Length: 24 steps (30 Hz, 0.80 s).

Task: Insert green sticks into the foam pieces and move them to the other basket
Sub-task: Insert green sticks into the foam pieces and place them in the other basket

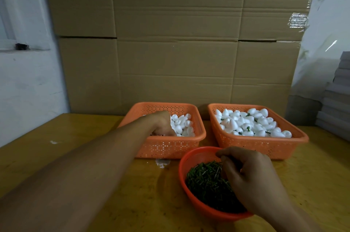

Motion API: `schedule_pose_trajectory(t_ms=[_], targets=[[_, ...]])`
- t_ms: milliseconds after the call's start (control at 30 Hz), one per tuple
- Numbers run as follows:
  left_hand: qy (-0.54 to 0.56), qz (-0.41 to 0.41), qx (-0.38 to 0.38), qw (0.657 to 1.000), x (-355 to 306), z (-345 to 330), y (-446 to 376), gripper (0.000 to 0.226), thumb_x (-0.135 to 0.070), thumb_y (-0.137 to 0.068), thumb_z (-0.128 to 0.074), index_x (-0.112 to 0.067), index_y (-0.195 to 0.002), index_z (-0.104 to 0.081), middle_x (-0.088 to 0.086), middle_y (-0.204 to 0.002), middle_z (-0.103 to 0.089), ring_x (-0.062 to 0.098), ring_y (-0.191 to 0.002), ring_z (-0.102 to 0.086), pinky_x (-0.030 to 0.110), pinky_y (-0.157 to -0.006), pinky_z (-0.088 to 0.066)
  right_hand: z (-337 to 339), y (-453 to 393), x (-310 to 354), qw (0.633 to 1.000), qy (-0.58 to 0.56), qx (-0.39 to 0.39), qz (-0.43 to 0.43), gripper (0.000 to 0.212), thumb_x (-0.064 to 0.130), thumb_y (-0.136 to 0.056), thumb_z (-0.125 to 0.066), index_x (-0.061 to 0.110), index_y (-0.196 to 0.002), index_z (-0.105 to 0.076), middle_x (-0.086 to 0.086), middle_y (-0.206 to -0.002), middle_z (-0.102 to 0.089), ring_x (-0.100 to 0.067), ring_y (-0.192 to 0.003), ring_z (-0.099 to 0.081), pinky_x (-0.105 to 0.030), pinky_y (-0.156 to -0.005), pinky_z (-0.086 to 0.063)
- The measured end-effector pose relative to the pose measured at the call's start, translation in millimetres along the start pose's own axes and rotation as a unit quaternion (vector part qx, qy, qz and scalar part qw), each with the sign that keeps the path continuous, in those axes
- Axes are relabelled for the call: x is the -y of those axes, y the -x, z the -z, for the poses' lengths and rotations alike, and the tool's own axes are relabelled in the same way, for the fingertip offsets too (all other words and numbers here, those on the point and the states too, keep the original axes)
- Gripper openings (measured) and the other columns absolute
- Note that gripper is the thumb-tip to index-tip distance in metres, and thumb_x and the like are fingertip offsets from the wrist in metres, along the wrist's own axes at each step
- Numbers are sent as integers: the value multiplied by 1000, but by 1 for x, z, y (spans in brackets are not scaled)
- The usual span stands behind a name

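green sticks [206,180] heaped every way in round bowl [189,157], hands over baskets

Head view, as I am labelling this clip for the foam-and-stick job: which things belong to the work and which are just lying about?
Part of the job:
- left basket of plain foam pieces, left hand in it
- right basket of foam pieces with sticks
- round bowl of green sticks, right hand over it

Just lying about:
- cardboard boxes
- grey stack
- white crumbs
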<state>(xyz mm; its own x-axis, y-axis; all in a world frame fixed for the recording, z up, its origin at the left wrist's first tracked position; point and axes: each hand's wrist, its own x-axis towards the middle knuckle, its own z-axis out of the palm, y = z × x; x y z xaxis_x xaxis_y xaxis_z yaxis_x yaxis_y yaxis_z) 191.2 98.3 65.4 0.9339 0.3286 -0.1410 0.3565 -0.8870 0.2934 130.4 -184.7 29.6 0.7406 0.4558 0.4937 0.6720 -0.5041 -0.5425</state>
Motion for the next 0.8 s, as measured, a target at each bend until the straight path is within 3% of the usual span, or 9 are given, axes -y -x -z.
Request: schedule_pose_trajectory(t_ms=[133, 233, 400, 533, 700, 800], targets=[[69, -3, -52, 996, -5, 5, 6, 33, -28, -80, -81, -3, -99, -70, 12, -91, -73, 24, -79, -66, 36, -74, -53, 0, 0, -2, 1000, 3, 9, -6, 19, 22, -94, -61, 32, -102, -75, 3, -60, -70, -13, -39, -56, -43, -45, -50], [123, -33, -83, 988, -9, 9, 12, 23, -24, -80, -82, -9, -91, -68, 1, -88, -69, 18, -81, -65, 32, -74, -52, -1, -1, -3, 1000, 4, 9, -7, 19, 21, -94, -61, 32, -101, -75, 1, -59, -69, -13, -40, -56, -44, -46, -51], [189, -90, -151, 966, -17, 15, 29, 23, -22, -78, -83, -16, -94, -66, 0, -96, -68, 18, -92, -66, 39, -86, -57, -2, -2, -6, 1000, 2, 13, -10, 20, 20, -95, -60, 31, -101, -75, 0, -58, -68, -16, -38, -55, -43, -44, -47], [264, -153, -160, 939, -21, 12, 47, 19, -19, -84, -78, -20, -100, -69, -2, -96, -69, 15, -93, -67, 34, -85, -56, -3, -3, -7, 1000, 3, 12, -9, 20, 20, -95, -60, 31, -100, -75, 1, -58, -68, -15, -38, -55, -41, -43, -47], [326, -214, -170, 905, -25, 2, 75, 17, -15, -88, -74, -19, -105, -74, -8, -96, -75, 0, -88, -69, 14, -77, -55, -3, -3, -8, 1000, 0, 11, -5, 20, 19, -95, -60, 30, -99, -75, 1, -58, -68, -15, -38, -55, -37, -41, -43], [362, -234, -172, 886, -27, -9, 90, 14, -11, -87, -75, -17, -99, -71, 1, -95, -75, 11, -89, -69, 25, -77, -57, -3, -3, -7, 1000, 3, 9, -2, 19, 19, -94, -61, 29, -100, -76, 3, -58, -68, -13, -39, -56, -32, -41, -42]])
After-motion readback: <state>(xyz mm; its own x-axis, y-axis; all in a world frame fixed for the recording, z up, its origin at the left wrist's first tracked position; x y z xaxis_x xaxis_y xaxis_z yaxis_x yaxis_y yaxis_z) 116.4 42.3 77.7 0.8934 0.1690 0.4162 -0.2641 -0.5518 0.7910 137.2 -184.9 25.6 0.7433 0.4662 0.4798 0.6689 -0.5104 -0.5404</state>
